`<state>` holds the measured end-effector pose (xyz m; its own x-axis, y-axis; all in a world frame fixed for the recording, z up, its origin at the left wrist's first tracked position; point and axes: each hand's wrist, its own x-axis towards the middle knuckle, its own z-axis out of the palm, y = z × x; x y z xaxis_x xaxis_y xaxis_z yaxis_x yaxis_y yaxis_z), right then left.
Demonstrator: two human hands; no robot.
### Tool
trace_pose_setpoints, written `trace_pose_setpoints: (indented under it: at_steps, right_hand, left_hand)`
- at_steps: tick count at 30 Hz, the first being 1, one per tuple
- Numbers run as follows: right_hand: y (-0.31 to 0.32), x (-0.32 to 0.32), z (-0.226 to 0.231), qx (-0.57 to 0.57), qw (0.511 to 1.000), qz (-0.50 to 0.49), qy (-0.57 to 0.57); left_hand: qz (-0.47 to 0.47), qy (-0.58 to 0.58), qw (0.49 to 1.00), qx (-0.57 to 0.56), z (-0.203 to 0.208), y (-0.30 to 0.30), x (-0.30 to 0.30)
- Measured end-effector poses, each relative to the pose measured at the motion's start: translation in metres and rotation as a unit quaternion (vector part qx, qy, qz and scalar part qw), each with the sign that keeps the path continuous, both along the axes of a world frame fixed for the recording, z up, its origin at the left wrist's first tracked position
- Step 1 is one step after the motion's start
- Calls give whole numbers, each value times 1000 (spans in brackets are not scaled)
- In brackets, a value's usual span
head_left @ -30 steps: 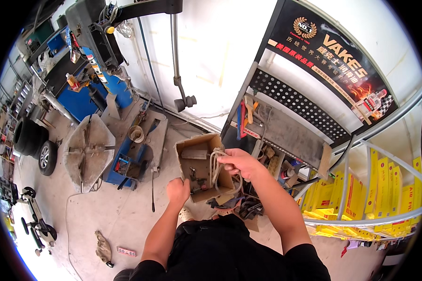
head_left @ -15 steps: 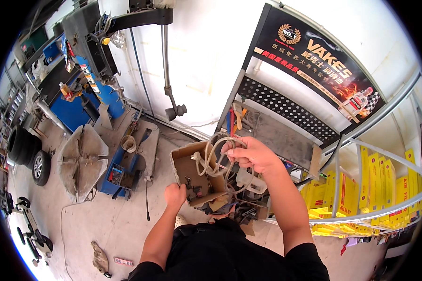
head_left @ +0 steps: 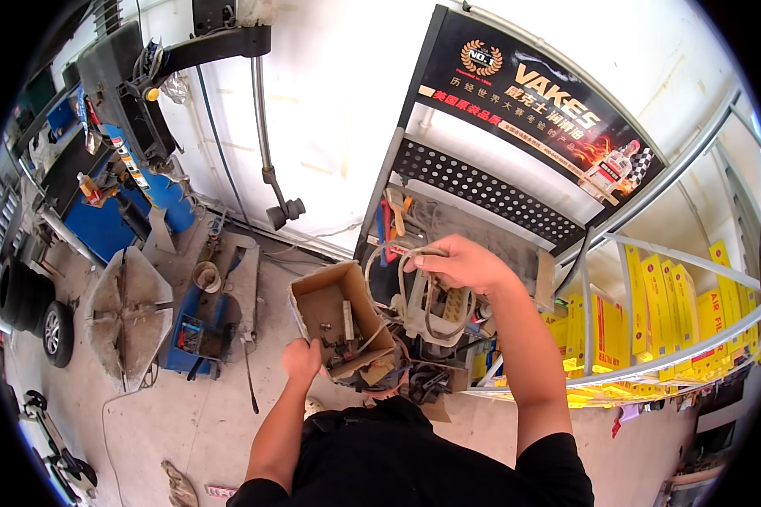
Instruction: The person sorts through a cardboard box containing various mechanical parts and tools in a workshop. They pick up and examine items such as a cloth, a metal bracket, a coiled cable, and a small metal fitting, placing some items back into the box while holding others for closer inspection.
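Pale floor (head_left: 186, 427) below, right hand (head_left: 461, 264) curled inward around looped cable (head_left: 367, 274)

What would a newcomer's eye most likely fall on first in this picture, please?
Probably the bright yellow boxes lined up at the right, along with the large dark sign at the upper right. Near the middle, the right hand holds a looped, pale cable by the right side of an open cardboard box, whose left edge the left hand grips.
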<state>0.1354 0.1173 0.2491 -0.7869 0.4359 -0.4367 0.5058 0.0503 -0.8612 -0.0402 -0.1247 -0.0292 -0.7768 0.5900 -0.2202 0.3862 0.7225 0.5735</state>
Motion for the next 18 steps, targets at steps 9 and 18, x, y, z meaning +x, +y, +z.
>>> trace_pose_setpoints:
  at_steps: [9, 18]
  right_hand:
    - [5, -15, -52, 195, 974, 113, 8]
    - [18, -13, -81, -36, 991, 41, -122]
  left_hand:
    - [-19, -20, 1000, -1, 3, 11, 7]
    - [13, -23, 999, 34, -4, 13, -1]
